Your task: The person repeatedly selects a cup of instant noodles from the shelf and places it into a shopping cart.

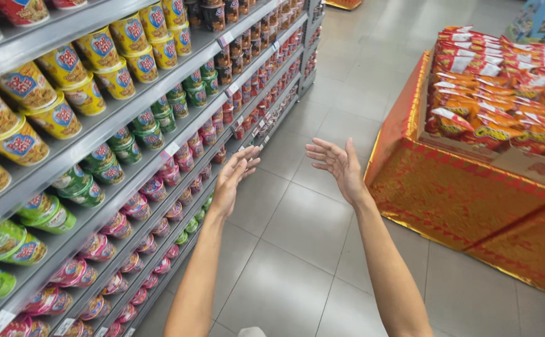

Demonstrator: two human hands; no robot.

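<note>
Both my arms reach forward over a shop aisle. My left hand [234, 178] is held out with its fingers apart and holds nothing; it hovers just right of the shelf rack, level with rows of pink noodle cups [160, 184]. My right hand [338, 163] is also spread and holds nothing, palm turned toward the left hand, over the grey tiled floor [297, 231]. Neither hand touches anything.
A tall grey shelf rack [107, 128] runs along the left, stacked with yellow cups [116, 59], green cups [79, 187] and pink cups. At the right stands a red and gold display stand [466, 200] topped with orange and red snack packets [503, 93].
</note>
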